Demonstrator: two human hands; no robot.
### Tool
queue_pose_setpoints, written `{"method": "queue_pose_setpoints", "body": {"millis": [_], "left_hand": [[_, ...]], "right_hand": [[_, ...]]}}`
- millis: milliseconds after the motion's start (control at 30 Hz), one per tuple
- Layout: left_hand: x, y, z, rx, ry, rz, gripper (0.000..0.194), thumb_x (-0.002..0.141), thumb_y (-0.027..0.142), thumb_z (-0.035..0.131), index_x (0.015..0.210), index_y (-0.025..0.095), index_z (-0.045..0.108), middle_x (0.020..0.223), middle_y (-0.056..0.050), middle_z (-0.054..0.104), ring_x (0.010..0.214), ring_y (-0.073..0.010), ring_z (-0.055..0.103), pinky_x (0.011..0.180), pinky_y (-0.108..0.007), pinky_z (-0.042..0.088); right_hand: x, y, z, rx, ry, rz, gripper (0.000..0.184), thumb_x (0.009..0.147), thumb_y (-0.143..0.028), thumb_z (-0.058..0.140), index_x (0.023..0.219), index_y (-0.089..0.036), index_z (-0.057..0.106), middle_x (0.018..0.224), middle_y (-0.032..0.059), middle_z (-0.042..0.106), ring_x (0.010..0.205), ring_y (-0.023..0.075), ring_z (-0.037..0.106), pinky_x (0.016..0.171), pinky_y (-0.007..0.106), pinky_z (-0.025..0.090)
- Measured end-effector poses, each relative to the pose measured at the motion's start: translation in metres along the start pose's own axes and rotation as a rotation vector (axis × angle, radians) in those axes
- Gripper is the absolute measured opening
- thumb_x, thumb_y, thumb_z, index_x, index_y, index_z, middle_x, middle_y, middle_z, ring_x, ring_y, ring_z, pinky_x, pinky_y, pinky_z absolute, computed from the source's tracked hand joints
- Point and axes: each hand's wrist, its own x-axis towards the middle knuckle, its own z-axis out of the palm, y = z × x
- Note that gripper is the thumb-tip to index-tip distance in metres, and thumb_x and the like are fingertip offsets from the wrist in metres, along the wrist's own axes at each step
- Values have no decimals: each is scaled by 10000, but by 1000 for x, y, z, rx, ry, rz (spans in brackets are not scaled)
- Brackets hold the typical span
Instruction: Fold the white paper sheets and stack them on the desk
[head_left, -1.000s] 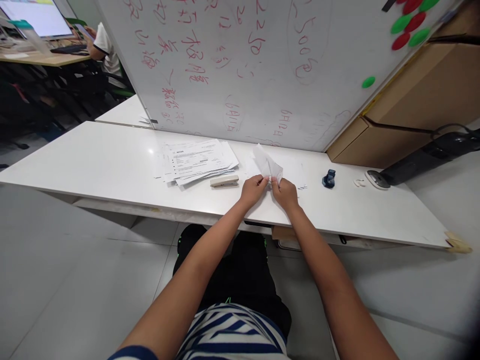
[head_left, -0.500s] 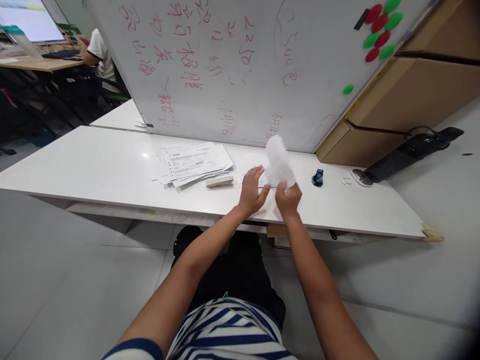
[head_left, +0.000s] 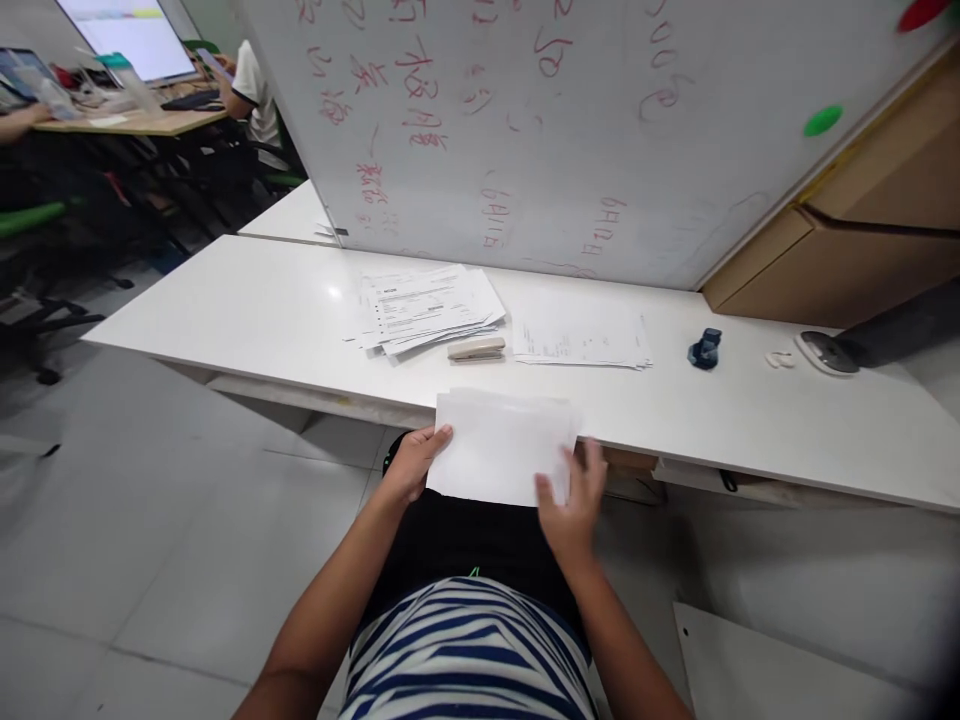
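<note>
My left hand (head_left: 420, 462) is closed on the left edge of some white paper sheets (head_left: 499, 450), its thumb lying on top. The sheets lie level in front of my body, just off the desk's front edge, with blank sides up. At their right edge is my right hand (head_left: 574, 500), slightly blurred, with fingers spread and thumb close to the lower right corner. Beyond the sheets, a beige stapler (head_left: 477, 349) lies on the desk between a fanned stack of printed papers (head_left: 431, 305) and a neater pile of papers (head_left: 581, 335).
The white desk (head_left: 285, 330) runs against a whiteboard (head_left: 570, 150) with red writing. To the right are a dark blue object (head_left: 705, 348), a small white item (head_left: 780, 359) and a mouse (head_left: 826, 353). Cardboard boxes (head_left: 787, 255) stand behind. A person (head_left: 255, 95) sits at the far left.
The sheets have come down from above the desk towards my body and now lie flat. My left hand has taken their left edge, while the right hand's fingers have spread. The view has shifted left.
</note>
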Motion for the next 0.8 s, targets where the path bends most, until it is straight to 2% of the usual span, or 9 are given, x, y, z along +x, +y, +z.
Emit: {"method": "queue_pose_setpoints", "body": {"millis": [67, 133, 233, 300, 400, 533, 633, 733, 800], "left_hand": [[0, -4, -2, -8, 25, 9, 465, 661, 472, 805, 933, 104, 726, 768, -82, 736, 630, -182, 661, 623, -290, 515], [1, -6, 0, 3, 13, 3, 453, 649, 470, 814, 903, 104, 728, 780, -84, 736, 643, -183, 662, 623, -287, 511], [2, -7, 3, 23, -3, -7, 464, 636, 471, 820, 906, 105, 727, 811, -91, 737, 672, -190, 662, 640, -296, 508], [3, -8, 4, 25, -28, 6, 472, 637, 469, 820, 929, 110, 724, 840, -96, 737, 704, -199, 665, 675, -310, 512], [1, -5, 7, 59, -137, 47, 434, 672, 440, 804, 962, 128, 721, 912, -97, 737, 796, -214, 669, 756, -332, 512], [-9, 25, 19, 185, -251, 219, 379, 724, 406, 766, 1002, 153, 715, 983, -75, 727, 941, -233, 649, 867, -352, 488], [-15, 60, 35, 305, -208, 409, 387, 729, 410, 754, 1026, 167, 704, 988, -52, 719, 973, -241, 636, 863, -346, 490], [-10, 84, 49, 411, -145, 538, 413, 741, 424, 736, 1068, 176, 693, 1053, -54, 706, 1034, -263, 617, 854, -334, 495], [0, 88, 53, 439, -128, 553, 425, 751, 446, 717, 1078, 175, 693, 1068, -62, 705, 1045, -273, 617, 857, -334, 495]], "right_hand": [[4, 7, -4, 242, 94, 412, 647, 827, -463, 610, 1388, -216, 401, 1499, 169, 346, 1372, 319, 357, 1081, 532, 329], [11, 11, -9, 553, -36, 713, 738, 781, -494, 659, 1397, -203, 375, 1394, 173, 492, 1241, 303, 519, 991, 475, 449], [22, 13, -17, 825, -255, 863, 627, 707, -466, 749, 1232, -190, 544, 1167, 125, 672, 1013, 272, 654, 891, 425, 514], [29, 14, -23, 859, -282, 872, 508, 675, -441, 783, 1089, -189, 632, 1050, 92, 719, 915, 251, 677, 854, 407, 523], [39, 11, -34, 854, -295, 823, 446, 647, -401, 810, 1018, -193, 675, 982, 67, 735, 882, 234, 673, 853, 402, 513], [62, -1, -54, 764, -269, 586, 357, 663, -366, 803, 953, -200, 678, 935, 46, 725, 879, 207, 651, 812, 347, 509], [84, -15, -62, 672, -214, 393, 337, 708, -379, 764, 974, -206, 651, 905, 39, 704, 827, 195, 640, 734, 319, 514], [104, -24, -53, 619, -130, 244, 381, 749, -421, 713, 1053, -214, 614, 1043, 68, 685, 956, 223, 632, 816, 355, 511], [113, -25, -40, 590, -148, 226, 450, 756, -444, 693, 1123, -207, 587, 1121, 90, 670, 1044, 241, 614, 895, 390, 487]]}}
